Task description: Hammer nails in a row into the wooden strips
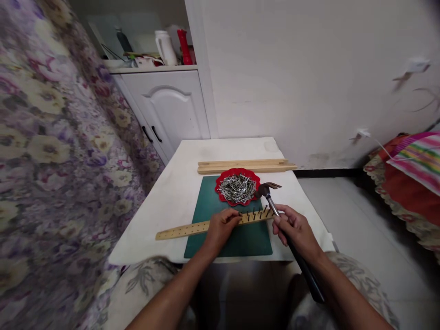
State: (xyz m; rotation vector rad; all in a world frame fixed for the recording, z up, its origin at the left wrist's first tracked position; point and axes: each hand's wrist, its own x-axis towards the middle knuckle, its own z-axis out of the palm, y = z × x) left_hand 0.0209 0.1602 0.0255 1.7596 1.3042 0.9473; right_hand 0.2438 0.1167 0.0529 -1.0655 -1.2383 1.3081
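Observation:
My left hand rests over a long wooden strip, thumb and fingertips pinched at what looks like a nail in it. To the right of those fingers, several dark nails stand up from the strip in rows, some leaning. Small holes dot the strip's left part. My right hand is wrapped around a claw hammer, its head up and its black handle slanting down toward me. Some right fingers are near the strip's right end; whether they touch it is unclear. Below the strip lies a green mat.
A red scalloped dish heaped with silver nails sits at the mat's far edge. Behind it, wooden strips lie across the white table. A flowered curtain hangs at left; a white cabinet stands behind.

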